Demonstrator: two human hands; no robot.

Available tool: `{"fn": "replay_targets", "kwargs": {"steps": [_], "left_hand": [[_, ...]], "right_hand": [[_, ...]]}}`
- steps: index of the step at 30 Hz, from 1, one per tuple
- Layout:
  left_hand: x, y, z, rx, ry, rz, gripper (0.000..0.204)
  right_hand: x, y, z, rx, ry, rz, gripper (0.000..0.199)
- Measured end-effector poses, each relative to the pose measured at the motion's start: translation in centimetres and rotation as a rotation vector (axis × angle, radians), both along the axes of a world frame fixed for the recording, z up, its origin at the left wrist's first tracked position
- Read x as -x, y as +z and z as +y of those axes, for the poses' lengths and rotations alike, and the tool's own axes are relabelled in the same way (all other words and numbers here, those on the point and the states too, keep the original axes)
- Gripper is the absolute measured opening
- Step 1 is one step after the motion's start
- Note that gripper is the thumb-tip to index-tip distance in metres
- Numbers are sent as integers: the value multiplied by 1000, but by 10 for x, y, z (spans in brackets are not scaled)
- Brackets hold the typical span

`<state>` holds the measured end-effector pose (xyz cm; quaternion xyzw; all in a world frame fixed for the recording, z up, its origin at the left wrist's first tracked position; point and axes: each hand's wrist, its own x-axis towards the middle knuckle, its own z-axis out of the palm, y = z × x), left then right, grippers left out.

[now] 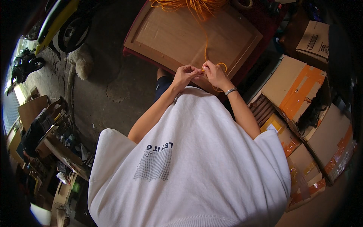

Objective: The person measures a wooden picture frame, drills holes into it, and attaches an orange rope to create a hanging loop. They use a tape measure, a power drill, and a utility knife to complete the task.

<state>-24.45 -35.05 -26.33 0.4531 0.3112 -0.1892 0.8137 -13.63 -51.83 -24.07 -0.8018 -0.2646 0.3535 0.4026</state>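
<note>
Head view, read from left to right. Far left — clutter of boxes and tools [49,132] along the wall, blurred by the rim. Above it, a yellow vehicle body [56,19] over a dark wheel [73,34], with a pale fluffy bundle [81,62] lying on the grey concrete floor [109,94] just beside the wheel. Centre bottom, filled by a white T-shirt [196,170] with a grey printed patch on the chest.

Bare forearms rising from the shirt toward the middle of the picture. Left hand [186,75] with fingertips pinched together on a thin orange cord [206,51]; right hand [216,74] touching the left, also closed on that cord, a small loop of it showing just right of the knuckles. Metal bracelet [230,90] round the right wrist. Both hands together, clamped on the cord, held over the near edge of a brown wooden panel [181,34] that lies on a dark red base [261,22]. Cord running up from the fingers across the panel to a loose orange heap [196,5] at the top edge.

Right side — stacked cardboard boxes [295,87] sealed with orange tape, packed close together, another cardboard box [314,36] higher up near the corner.
</note>
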Motion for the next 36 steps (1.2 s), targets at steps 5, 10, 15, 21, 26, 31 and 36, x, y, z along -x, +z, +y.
{"fn": "replay_targets", "kwargs": {"steps": [5, 10, 15, 21, 26, 31, 36], "left_hand": [[-1, 4, -5, -4, 112, 13, 19], [-7, 4, -12, -212, 47, 20, 19], [-16, 15, -19, -475, -81, -108, 18], [-33, 31, 7, -198, -425, -14, 19], [-31, 2, 20, 136, -308, 87, 26], [-36, 8, 15, 337, 71, 106, 25], [4, -19, 33, -683, 383, -27, 30]], "right_hand": [[0, 3, 2, 16, -10, -19, 17], [-5, 10, 7, 143, 101, -224, 17], [-26, 35, 21, 367, 321, -395, 25], [-62, 63, 18, 465, 588, -392, 29], [-63, 69, 13, 332, 621, -512, 17], [-72, 78, -8, 333, 656, -643, 11], [-177, 93, -54, 484, 384, -960, 9]]}}
